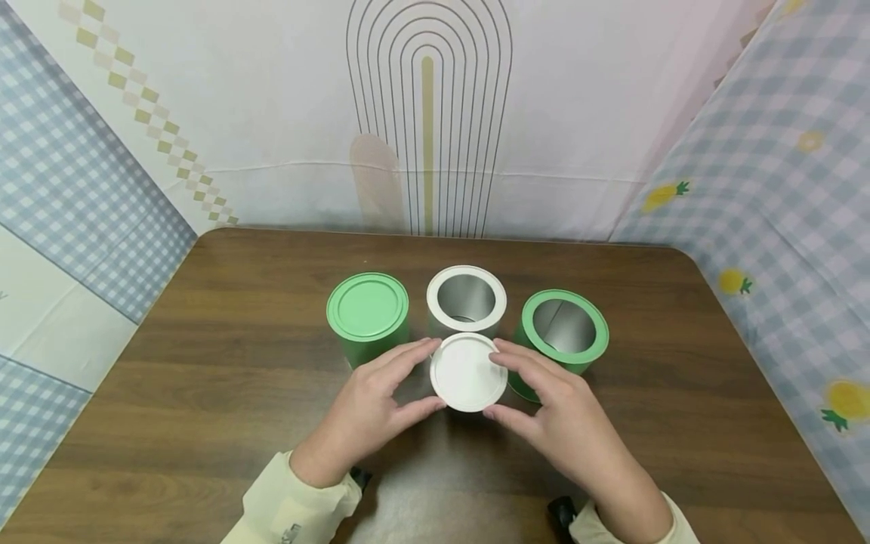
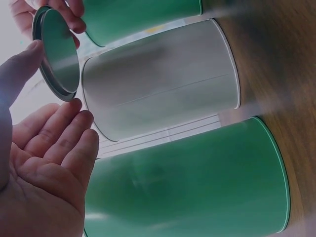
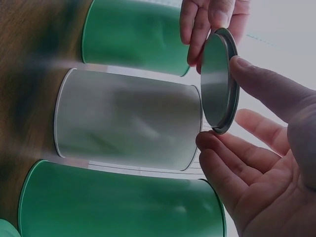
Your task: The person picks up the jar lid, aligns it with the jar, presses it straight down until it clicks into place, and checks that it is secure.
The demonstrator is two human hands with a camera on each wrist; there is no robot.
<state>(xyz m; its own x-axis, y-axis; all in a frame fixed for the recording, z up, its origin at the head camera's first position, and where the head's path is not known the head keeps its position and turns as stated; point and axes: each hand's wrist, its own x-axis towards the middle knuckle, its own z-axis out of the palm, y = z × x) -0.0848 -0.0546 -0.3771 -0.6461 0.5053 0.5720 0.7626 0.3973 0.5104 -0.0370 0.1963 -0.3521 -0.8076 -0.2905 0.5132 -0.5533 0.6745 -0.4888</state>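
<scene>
Both hands hold 1 white lid [image 1: 468, 372] level above the brown wooden worktop [image 1: 224, 363], just in front of the open white can [image 1: 466, 301]; the left hand [image 1: 370, 408] pinches the lid's left edge between thumb and fingertips, so its grip is closed on the lid; the right hand [image 1: 560, 419] pinches the right edge the same way, its grip also closed on the lid. In the left wrist view the lid [image 2: 57, 54] shows its metallic underside and raised rim, with the left hand's fingers [image 2: 59, 143] curved beneath it; in the right wrist view the lid [image 3: 218, 81] stands edge-on between the right thumb above and fingertips [image 3: 217, 158] below, close to the mouth of the white can [image 3: 128, 121].

3 cans stand in a row across the middle of the worktop: a green can with its green lid on [image 1: 368, 313] to the left, the white can in the centre with a bare silver interior, and an open green can [image 1: 563, 332] to the right, partly behind the right hand; the cans sit near each other with narrow gaps between.

Pale yellow sleeves [image 1: 292, 502] cover both wrists. Patterned cloth [image 1: 768, 174] with checks and pineapples hangs around the worktop.
</scene>
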